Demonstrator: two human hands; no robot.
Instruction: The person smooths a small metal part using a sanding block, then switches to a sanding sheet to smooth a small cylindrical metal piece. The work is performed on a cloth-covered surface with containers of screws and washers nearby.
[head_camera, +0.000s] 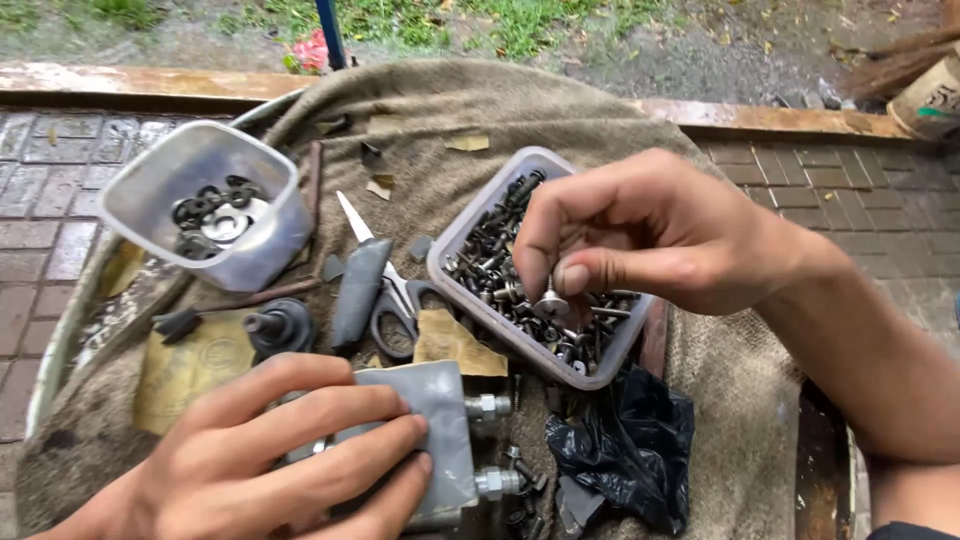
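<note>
My right hand (640, 235) hovers over a clear plastic box (452, 262) full of dark bolts and nuts, pinching a small flanged bolt (550, 303) between thumb and fingers. My left hand (270, 455) rests flat on a grey metal block (440, 440) at the bottom centre; two threaded bolts with nuts (490, 445) stick out of the block's right side. Everything lies on a brown burlap cloth (740, 400).
A second clear tub (150, 190) holding washers and rings sits at upper left. Scissors (385, 290), a black knob (280, 328), yellowed paper scraps (450, 342) and a crumpled black plastic bag (625, 445) lie around. Brick paving surrounds the cloth.
</note>
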